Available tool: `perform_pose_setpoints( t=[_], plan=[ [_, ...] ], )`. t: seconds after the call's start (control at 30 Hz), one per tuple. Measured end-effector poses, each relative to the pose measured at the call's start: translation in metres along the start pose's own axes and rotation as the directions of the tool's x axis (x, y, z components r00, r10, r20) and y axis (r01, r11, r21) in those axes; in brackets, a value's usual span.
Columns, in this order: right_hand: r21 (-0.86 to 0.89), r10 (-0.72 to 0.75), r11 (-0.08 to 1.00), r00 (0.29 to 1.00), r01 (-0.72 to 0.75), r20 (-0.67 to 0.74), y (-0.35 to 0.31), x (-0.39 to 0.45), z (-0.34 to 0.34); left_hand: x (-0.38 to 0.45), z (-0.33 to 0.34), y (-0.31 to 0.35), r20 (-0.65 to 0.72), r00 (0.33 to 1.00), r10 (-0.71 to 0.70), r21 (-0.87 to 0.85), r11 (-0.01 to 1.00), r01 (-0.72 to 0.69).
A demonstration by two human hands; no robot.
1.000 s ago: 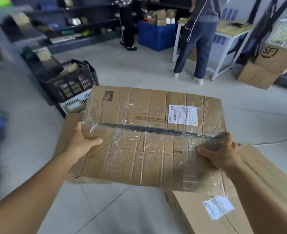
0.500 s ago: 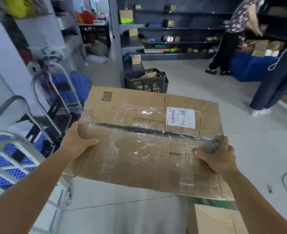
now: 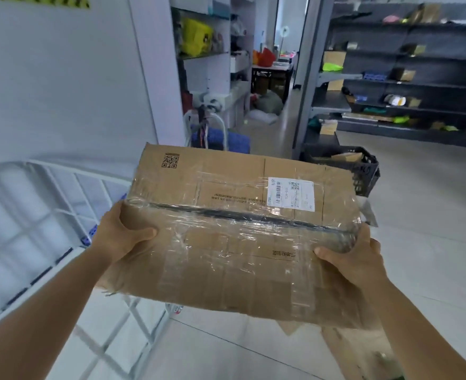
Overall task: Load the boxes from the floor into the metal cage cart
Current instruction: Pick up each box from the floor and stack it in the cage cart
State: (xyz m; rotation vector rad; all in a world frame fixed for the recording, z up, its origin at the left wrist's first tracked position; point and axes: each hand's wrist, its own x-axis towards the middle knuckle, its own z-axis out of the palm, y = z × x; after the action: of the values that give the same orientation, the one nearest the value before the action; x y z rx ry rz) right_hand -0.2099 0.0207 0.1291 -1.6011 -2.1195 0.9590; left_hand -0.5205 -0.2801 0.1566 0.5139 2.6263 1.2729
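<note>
Carrying 1 cardboard box (image 3: 243, 231) at chest height, gripped at both short ends. Left hand (image 3: 122, 234) clamped on the left end, thumb curled over the taped top, remaining fingers hidden beneath. Right hand (image 3: 352, 256) clamped on the right end, thumb pressed onto the crumpled plastic wrap, other fingers out of sight under the box. Held clear of the floor (image 3: 432, 215) and partly over the near corner of the white metal cage cart (image 3: 48, 215), which stood to the left; not yet inside it. Judged as the transfer step: box lifted, placement pending. Called next for a swing leftward over the cart's wire side, then a level lowering inside before letting go. Seemed worn and soft at the lower left corner, so likely needed support from underneath. Showed more cardboard (image 3: 350, 349) low on the right, probably awaiting loading.
</note>
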Motion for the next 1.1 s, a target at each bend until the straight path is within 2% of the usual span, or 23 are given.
perform_pose_setpoints(
  t=[0.1, 0.17, 0.4, 0.7, 0.93, 1.1],
  plan=[
    [0.009, -0.067, 0.998, 0.997, 0.067, 0.041, -0.047, -0.008, 0.027, 0.007, -0.046, -0.024, -0.056, 0.998, -0.028, -0.027, 0.999, 0.026],
    [-0.036, -0.084, 0.996, 0.996, 0.084, 0.005, -0.073, -0.008, 0.032, 0.010, -0.066, -0.034, -0.069, 0.997, -0.028, -0.040, 0.999, 0.025],
    [-0.146, -0.140, 0.981, 0.986, 0.125, -0.095, -0.133, 0.009, 0.009, 0.033, -0.082, -0.035, -0.072, 0.995, 0.063, -0.139, 0.988, -0.073],
    [-0.093, -0.186, 0.980, 0.975, 0.175, -0.123, -0.168, 0.017, 0.012, 0.061, -0.104, -0.033, -0.105, 0.993, 0.061, -0.146, 0.986, -0.076],
    [-0.038, -0.235, 0.972, 0.969, 0.233, -0.081, -0.197, 0.034, 0.013, 0.052, -0.117, -0.025, -0.193, 0.980, 0.044, -0.211, 0.974, -0.086],
    [-0.023, -0.324, 0.946, 0.945, 0.323, -0.055, -0.224, 0.046, 0.019, 0.046, -0.134, -0.019, -0.283, 0.958, 0.046, -0.190, 0.976, -0.103]
  ],
)
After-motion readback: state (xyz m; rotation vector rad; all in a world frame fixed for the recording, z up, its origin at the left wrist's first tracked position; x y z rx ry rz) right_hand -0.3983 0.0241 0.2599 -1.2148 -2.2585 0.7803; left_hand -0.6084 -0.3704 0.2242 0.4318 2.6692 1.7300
